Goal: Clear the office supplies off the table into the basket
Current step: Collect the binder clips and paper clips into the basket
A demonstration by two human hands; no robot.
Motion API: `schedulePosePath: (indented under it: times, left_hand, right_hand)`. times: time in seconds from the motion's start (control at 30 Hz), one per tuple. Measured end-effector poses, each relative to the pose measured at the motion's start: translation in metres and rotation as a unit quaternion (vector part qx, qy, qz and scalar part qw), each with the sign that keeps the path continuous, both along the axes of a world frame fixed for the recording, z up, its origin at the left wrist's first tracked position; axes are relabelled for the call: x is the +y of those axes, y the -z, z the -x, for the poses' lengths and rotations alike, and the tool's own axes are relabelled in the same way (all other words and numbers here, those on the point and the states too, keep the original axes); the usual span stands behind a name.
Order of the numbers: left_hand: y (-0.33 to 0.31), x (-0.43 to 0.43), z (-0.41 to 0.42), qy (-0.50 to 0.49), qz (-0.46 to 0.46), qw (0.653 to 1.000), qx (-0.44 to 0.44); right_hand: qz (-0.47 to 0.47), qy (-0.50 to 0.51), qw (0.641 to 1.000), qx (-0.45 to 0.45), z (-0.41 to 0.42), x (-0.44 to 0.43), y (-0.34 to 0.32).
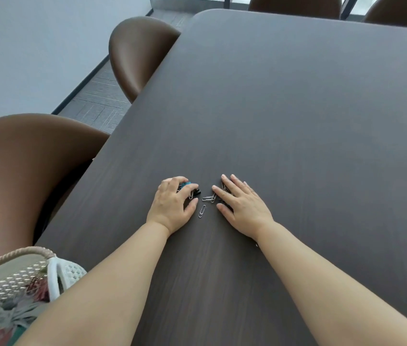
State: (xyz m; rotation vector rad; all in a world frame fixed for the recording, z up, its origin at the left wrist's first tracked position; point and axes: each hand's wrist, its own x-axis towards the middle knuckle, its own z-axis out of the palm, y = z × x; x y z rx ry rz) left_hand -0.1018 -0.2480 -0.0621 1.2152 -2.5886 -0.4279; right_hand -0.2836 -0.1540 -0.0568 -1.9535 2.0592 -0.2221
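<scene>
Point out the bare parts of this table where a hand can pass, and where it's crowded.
Bare: the whole far stretch of the table beyond both hands, and the near strip between the forearms. Crowded: the gap between the left hand and right hand, where paper clips lie; the left one covers binder clips. The basket sits at the near-left edge.

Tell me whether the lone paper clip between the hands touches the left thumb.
Apart. The head view shows a strip of bare table between the lone paper clip and the thumb of the left hand.
</scene>
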Motion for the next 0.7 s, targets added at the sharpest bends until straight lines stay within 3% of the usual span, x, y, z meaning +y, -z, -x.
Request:
schedulePosePath:
  times: [0.17, 0.3, 0.37, 0.53, 0.7]
  left_hand:
    - [0.005, 0.034, -0.008, 0.065, -0.013, 0.998, 0.000]
    - [0.006, 0.062, -0.014, 0.107, 0.034, 0.993, -0.038]
    - [0.003, 0.067, -0.013, 0.096, 0.054, 0.993, -0.045]
    - [0.010, 0.068, -0.008, 0.072, 0.104, 0.992, -0.021]
    - [0.011, 0.069, -0.008, 0.082, 0.110, 0.990, 0.008]
  right_hand:
    - [-0.042, -0.002, 0.999, -0.024, -0.004, 0.040, -0.004]
    - [-0.066, -0.017, 0.998, -0.001, -0.002, 0.076, -0.010]
    - [-0.030, -0.008, 0.999, 0.037, -0.004, 0.096, -0.007]
    - [0.112, 0.076, 0.990, 0.025, -0.007, 0.114, 0.007]
    - [0.192, 0.097, 0.975, 0.053, -0.008, 0.113, 0.014]
